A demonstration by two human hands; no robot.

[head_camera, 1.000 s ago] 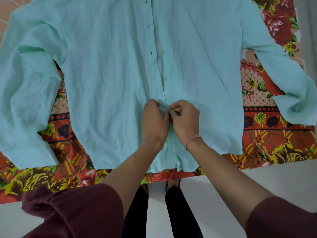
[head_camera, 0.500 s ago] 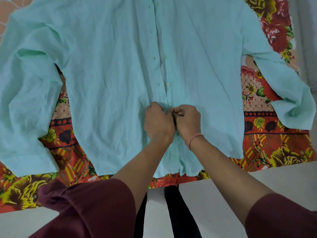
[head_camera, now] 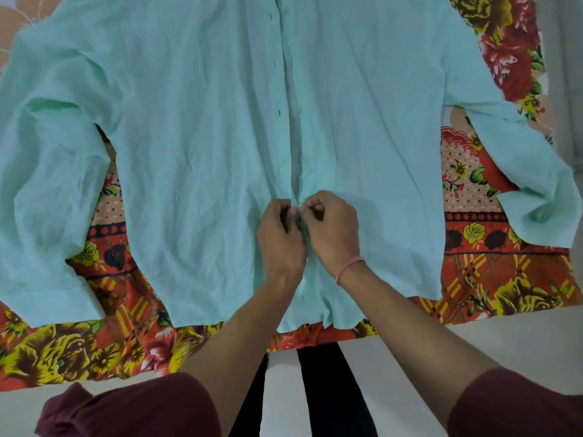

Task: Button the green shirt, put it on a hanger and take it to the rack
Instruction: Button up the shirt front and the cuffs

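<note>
The person is wearing a dark maroon top. Its left sleeve is bunching in soft folds above the elbow, and the right sleeve is sitting smoother at a similar height, leaving both forearms bare. A thin pink band is circling the wrist behind the right hand. Both legs are showing black trousers.

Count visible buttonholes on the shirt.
4 down the green shirt: top buttonhole, second buttonhole, third buttonhole, lowest buttonhole above the left hand and right hand. Others may hide beneath them.
</note>
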